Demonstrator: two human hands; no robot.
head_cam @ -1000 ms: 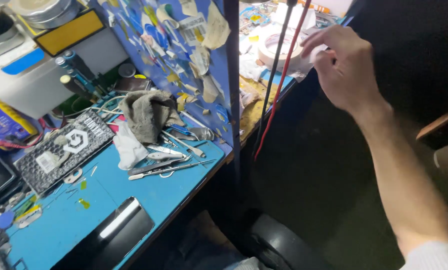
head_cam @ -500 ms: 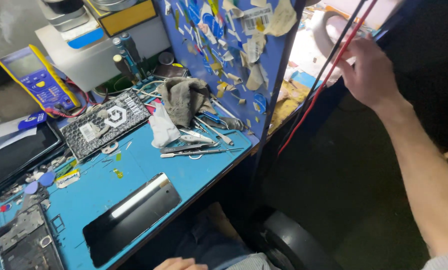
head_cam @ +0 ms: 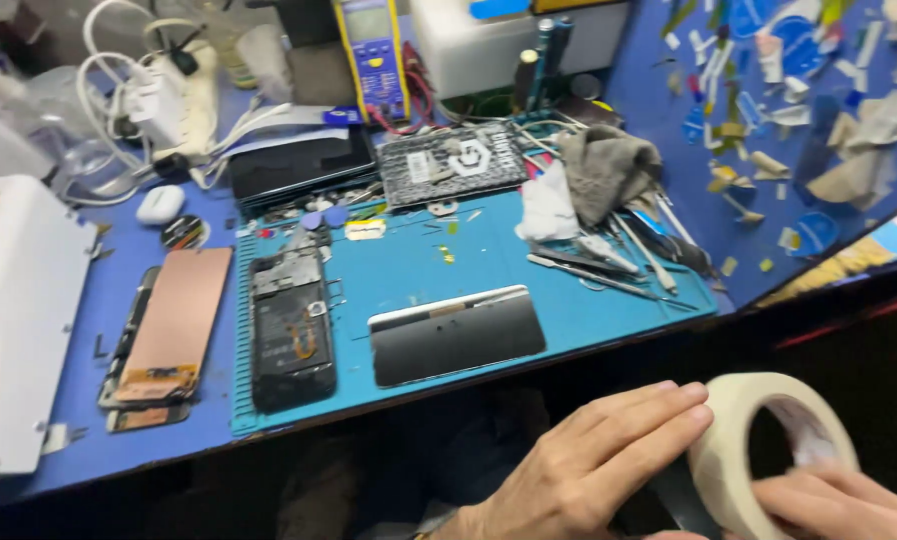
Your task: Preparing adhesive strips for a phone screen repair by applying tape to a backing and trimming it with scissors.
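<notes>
A roll of cream masking tape (head_cam: 727, 452) sits between both hands at the bottom right, below the bench's front edge. My left hand (head_cam: 589, 465) lies with its fingers stretched along the roll's left side. At the corner, my right hand (head_cam: 841, 505) presses its fingers on the roll's lower front rim. On the bench above lies a blue work mat (head_cam: 419, 270) carrying a black phone screen panel (head_cam: 456, 335) and an opened phone (head_cam: 291, 335).
A copper-coloured phone panel (head_cam: 174, 325) and a white metal plate (head_cam: 14, 320) lie to the left. Tweezers and thin tools (head_cam: 609, 270) and a grey cloth (head_cam: 609, 170) crowd the mat's right end. A multimeter (head_cam: 374, 55) and a white power strip (head_cam: 169, 95) stand at the back.
The view has swung left and down onto the bench. My right hand has come down from the hanging cables, and both hands now hold a tape roll low in front.
</notes>
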